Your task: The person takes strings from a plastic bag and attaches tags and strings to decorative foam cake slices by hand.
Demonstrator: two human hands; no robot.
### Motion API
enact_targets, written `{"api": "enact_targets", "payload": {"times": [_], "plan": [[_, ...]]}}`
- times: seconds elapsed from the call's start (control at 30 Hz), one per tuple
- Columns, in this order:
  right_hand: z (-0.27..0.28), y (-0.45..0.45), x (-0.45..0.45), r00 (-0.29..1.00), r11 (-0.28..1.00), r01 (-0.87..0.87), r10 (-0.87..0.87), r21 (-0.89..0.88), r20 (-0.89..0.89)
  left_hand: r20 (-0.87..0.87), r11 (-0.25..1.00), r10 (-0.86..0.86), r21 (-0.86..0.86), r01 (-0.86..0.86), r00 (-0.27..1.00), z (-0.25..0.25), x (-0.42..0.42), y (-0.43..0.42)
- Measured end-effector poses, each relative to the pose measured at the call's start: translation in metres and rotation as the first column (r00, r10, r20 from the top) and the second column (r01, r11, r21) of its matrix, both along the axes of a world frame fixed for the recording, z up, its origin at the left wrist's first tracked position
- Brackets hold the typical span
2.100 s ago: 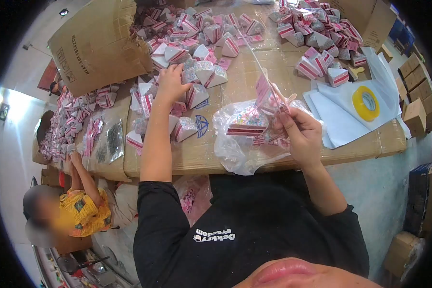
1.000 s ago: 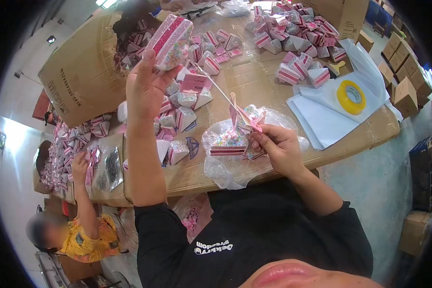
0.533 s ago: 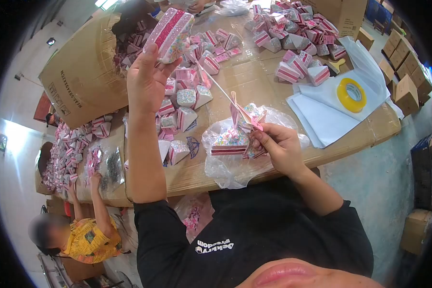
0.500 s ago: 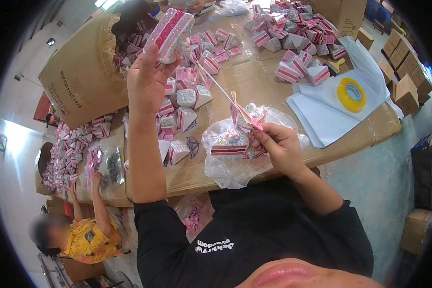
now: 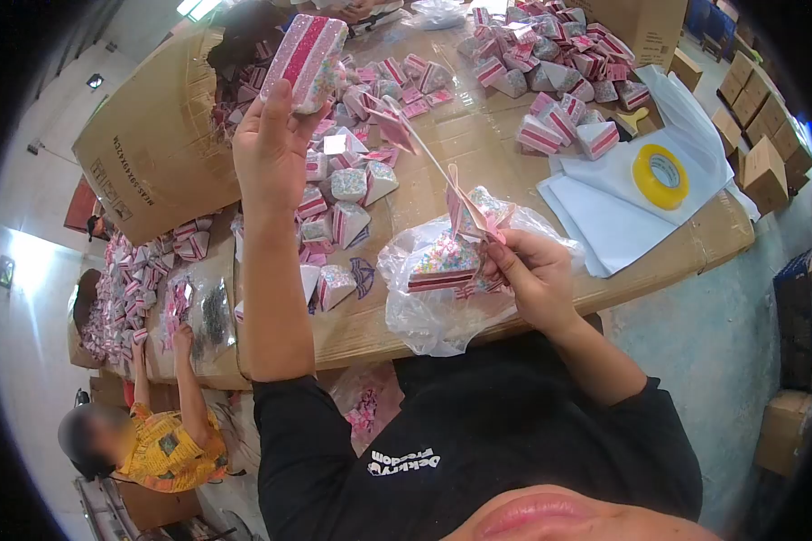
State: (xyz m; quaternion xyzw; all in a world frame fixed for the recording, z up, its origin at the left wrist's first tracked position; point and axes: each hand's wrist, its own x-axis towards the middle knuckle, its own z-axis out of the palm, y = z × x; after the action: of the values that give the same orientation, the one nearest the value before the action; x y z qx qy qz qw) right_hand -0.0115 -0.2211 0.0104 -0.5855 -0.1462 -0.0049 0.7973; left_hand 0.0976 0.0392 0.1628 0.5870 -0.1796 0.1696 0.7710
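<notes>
My left hand (image 5: 271, 153) is raised at the upper left, its fingers around a pink-and-white striped toy cake slice (image 5: 305, 63) with a sprinkled side. A white cord with a pink tag (image 5: 393, 129) hangs near that slice and runs down toward my right hand (image 5: 534, 275). Pinched in my right hand are pink tags and ties (image 5: 478, 221). Just left of those fingers, a sprinkled cake slice (image 5: 444, 263) with dark red stripes rests over a crumpled clear plastic bag (image 5: 438, 316). How the cord joins the slices is too small to tell.
Cake slices (image 5: 555, 54) are heaped at the back and beside an open carton (image 5: 158, 135). Yellow tape (image 5: 660, 178) lies on white sheets (image 5: 604, 221) at the right. At the far left, a person in a yellow shirt (image 5: 167, 446) works at the cardboard-covered table (image 5: 370, 335).
My left hand first reached among the slices, then rose holding one; it has since shifted slightly left. The cord and its tag now stand clear of the pile. My right hand has kept its pinch.
</notes>
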Motion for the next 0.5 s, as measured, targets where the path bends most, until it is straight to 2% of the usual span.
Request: {"api": "enact_targets", "payload": {"times": [0.27, 0.5], "plan": [[0.003, 0.002, -0.002, 1.000, 0.998, 0.026, -0.026, 0.061, -0.001, 0.009, 0.996, 0.062, 0.059, -0.062, 0.998, -0.004, 0.006, 0.007], [0.004, 0.004, 0.001, 0.996, 0.996, 0.081, -0.080, 0.033, -0.024, 0.053, 0.998, -0.029, 0.058, 0.026, 0.998, 0.001, -0.012, -0.004]]}}
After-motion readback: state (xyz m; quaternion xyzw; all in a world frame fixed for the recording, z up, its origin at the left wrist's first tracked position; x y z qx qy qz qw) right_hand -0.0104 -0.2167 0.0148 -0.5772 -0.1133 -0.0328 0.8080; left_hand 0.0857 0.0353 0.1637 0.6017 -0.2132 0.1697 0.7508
